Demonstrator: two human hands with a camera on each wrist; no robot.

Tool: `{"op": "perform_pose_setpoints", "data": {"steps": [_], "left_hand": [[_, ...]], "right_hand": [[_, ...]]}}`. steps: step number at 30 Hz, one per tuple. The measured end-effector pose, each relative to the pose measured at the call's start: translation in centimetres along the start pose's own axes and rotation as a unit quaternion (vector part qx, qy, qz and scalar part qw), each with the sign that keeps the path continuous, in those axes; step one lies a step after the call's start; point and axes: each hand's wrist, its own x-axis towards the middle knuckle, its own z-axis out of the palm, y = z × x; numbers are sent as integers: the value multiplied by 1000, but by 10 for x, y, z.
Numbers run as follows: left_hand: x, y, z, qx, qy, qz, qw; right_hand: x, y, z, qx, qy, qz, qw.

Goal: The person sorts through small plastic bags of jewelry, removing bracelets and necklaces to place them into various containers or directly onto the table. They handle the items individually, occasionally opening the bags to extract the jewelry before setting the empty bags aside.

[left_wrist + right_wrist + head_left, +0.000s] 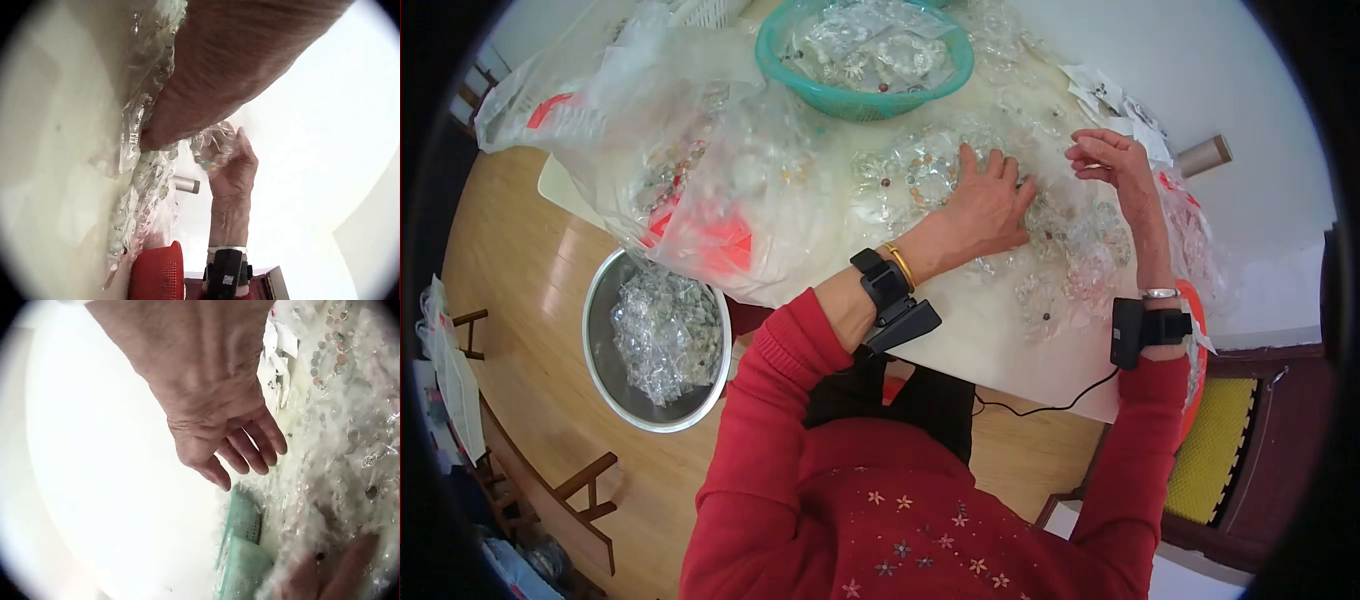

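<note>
The left hand [990,205] rests with spread fingers on clear packets of beaded bracelets [932,180] on the table. Its underside fills the top of the left wrist view, and its blurred fingers [356,565] show low in the right wrist view. Farther right, the right hand [1118,168] is raised above the packets, its fingers [253,447] loosely bent and apart with nothing visible between them. In the left wrist view a clear beaded packet [212,147] appears by the right hand [234,175]; whether they touch, I cannot tell.
A teal basket [865,102] of packets stands at the back. Large plastic bags [750,170] cover the table's left part. A metal bowl [598,345] holding packets sits below the left edge. A red basket [156,272] is at the right, and a cardboard tube [1205,156] lies behind the right hand.
</note>
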Motion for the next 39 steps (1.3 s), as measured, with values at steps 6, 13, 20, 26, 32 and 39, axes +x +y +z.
{"op": "perform_pose_setpoints", "data": {"steps": [6,13,20,26,32,39], "left_hand": [[-1,0,6,21,0,0,1000],[2,2,1,39,-43,-7,998],[2,0,2,42,-49,2,998],[3,-1,-2,25,-94,0,995],[2,-2,-2,18,-48,9,999],[8,-3,-4,26,-210,-5,977]], "right_hand": [[44,115,-23,-167,122,-44,977],[49,124,-18,-243,154,-32,957],[42,99,-10,-233,134,91,959],[13,64,4,1,150,33,988],[4,63,-15,86,144,-20,986],[-12,39,-8,73,71,-14,995]]}}
